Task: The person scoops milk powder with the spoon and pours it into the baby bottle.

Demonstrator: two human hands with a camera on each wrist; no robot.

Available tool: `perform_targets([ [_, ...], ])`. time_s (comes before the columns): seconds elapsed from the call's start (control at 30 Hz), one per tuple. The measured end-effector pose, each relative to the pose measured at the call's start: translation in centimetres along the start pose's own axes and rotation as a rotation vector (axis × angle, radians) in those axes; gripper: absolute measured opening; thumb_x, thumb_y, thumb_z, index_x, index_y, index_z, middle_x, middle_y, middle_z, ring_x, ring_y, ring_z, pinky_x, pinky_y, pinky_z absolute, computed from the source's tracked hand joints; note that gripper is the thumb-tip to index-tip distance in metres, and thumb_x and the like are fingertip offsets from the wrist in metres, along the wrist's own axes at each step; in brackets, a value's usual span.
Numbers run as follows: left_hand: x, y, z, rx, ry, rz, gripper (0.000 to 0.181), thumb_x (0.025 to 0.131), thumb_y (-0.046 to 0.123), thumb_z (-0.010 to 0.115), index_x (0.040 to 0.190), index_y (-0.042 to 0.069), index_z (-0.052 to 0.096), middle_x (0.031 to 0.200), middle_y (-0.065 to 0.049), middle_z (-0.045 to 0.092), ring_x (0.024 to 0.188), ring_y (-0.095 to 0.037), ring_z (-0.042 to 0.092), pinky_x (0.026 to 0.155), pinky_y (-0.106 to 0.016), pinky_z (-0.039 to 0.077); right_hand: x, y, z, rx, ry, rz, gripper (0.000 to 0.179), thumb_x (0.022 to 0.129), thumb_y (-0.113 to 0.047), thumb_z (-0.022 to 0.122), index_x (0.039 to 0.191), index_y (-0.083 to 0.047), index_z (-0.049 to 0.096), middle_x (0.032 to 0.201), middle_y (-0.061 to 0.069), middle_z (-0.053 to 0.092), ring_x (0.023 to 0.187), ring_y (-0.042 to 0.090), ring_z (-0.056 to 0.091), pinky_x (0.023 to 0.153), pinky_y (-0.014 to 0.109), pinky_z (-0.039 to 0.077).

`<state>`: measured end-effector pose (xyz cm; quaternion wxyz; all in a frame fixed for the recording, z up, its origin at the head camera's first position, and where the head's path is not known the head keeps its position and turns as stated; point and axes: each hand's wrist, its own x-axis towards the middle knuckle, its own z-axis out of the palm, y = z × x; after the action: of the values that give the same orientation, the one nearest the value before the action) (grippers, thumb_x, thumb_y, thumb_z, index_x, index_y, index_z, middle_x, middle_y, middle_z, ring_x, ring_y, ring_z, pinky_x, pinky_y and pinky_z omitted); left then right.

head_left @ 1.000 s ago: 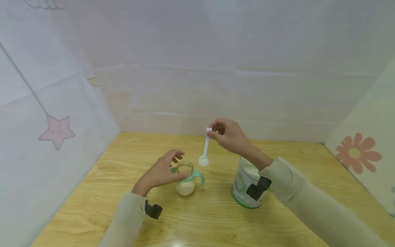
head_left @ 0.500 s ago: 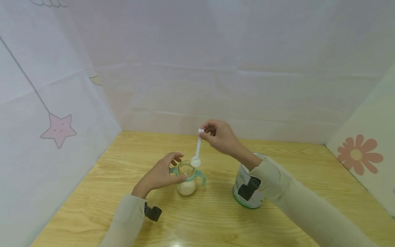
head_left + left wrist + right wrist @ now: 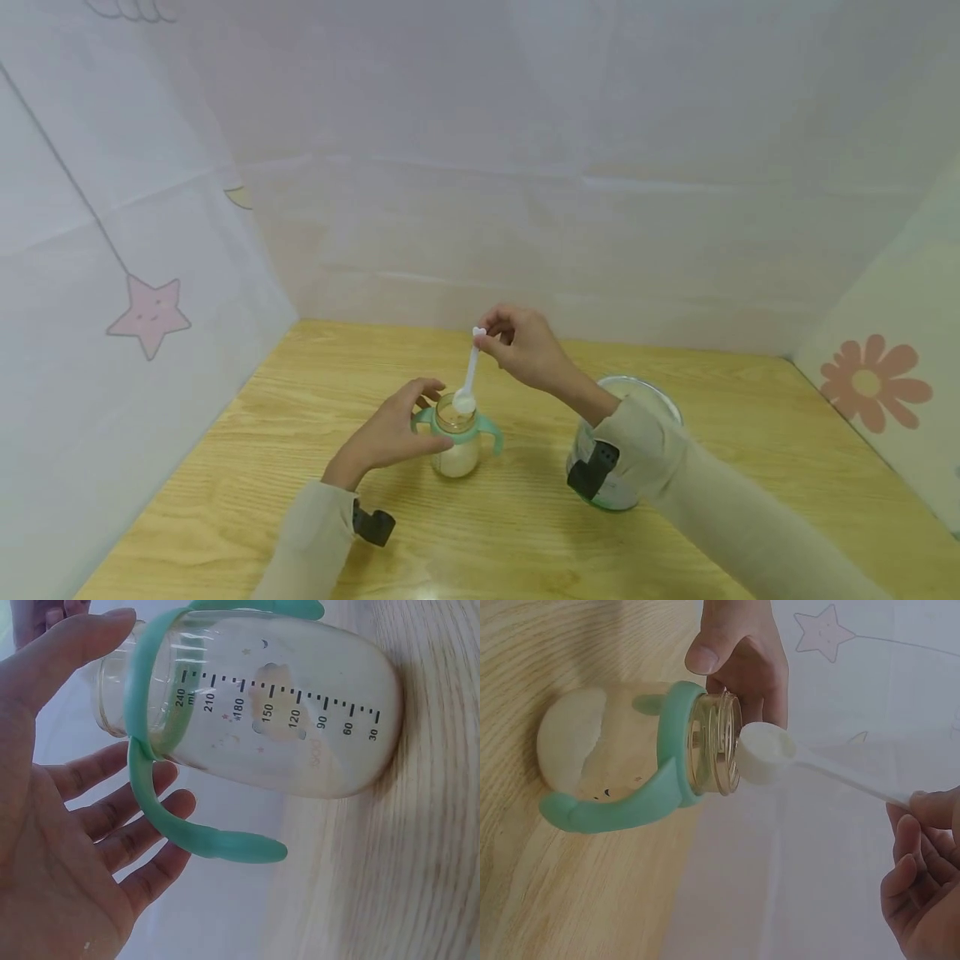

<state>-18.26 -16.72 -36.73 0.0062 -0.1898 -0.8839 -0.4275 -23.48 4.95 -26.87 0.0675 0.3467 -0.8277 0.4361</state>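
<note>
A baby bottle (image 3: pixel 455 461) with a mint-green two-handled collar (image 3: pixel 139 686) stands upright and uncapped on the table. White powder (image 3: pixel 574 739) lies in its bottom. My left hand (image 3: pixel 387 431) is spread beside the bottle's neck, its thumb near the collar and its fingers relaxed by one handle; whether they touch cannot be told. My right hand (image 3: pixel 525 348) pinches the heart-shaped handle end of a white milk powder scoop (image 3: pixel 769 750). The scoop's bowl is at the bottle's mouth (image 3: pixel 727 742), slightly tilted. Whether powder fills the bowl is unclear.
An open milk powder tin (image 3: pixel 643 385) stands on the wooden table (image 3: pixel 495 542) to the right, partly hidden by my right forearm and sleeve (image 3: pixel 648 442). A pale cloth backdrop (image 3: pixel 450 233) with printed figures rises behind and at both sides.
My right hand has carried the scoop leftward and slightly down, from right of the bottle to its mouth. My left hand has stayed beside the bottle.
</note>
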Motion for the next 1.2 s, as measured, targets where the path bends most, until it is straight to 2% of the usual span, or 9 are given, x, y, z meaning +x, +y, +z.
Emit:
perform_targets([
  [0.23,-0.2,-0.3,0.4,-0.021,-0.014,-0.014,0.074,0.079,0.031,0.077,0.139,0.008,0.04,0.129,-0.01,0.05,0.114,-0.027,0.05,0.093,-0.049,0.046,-0.2,0.0,0.4,-0.008,-0.011,-0.005,0.007,0.091,-0.007,0.062,0.095,0.0,0.062,0.087,0.014,0.067,0.051,0.012,0.049,0.047,0.023,0.042],
  [0.53,0.2,-0.1,0.5,-0.024,-0.025,0.017,0.076,0.079,0.031,0.078,0.139,0.006,0.04,0.132,-0.01,0.05,0.114,-0.027,0.048,0.093,-0.05,0.045,-0.8,-0.2,0.5,-0.004,-0.022,-0.022,0.006,0.091,-0.007,0.063,0.094,-0.001,0.063,0.086,0.012,0.066,0.058,0.019,0.058,0.052,0.026,0.049],
  [0.77,0.2,-0.1,0.4,-0.019,-0.035,0.026,0.075,0.079,0.03,0.077,0.139,0.005,0.04,0.131,-0.01,0.051,0.113,-0.028,0.05,0.092,-0.051,0.046,-1.5,-0.5,0.5,-0.012,-0.034,-0.054,0.006,0.091,-0.007,0.063,0.093,-0.002,0.062,0.084,0.011,0.065,0.059,0.011,0.058,0.053,0.026,0.051],
  [1.2,0.2,0.0,0.5,-0.031,-0.037,0.023,0.07,0.08,0.028,0.076,0.136,0.004,0.042,0.129,-0.011,0.052,0.112,-0.029,0.052,0.092,-0.051,0.046,-2.9,-0.5,0.5,0.011,-0.071,-0.083,0.005,0.09,-0.009,0.065,0.088,-0.004,0.066,0.084,0.008,0.067,0.062,0.013,0.062,0.054,0.026,0.052],
])
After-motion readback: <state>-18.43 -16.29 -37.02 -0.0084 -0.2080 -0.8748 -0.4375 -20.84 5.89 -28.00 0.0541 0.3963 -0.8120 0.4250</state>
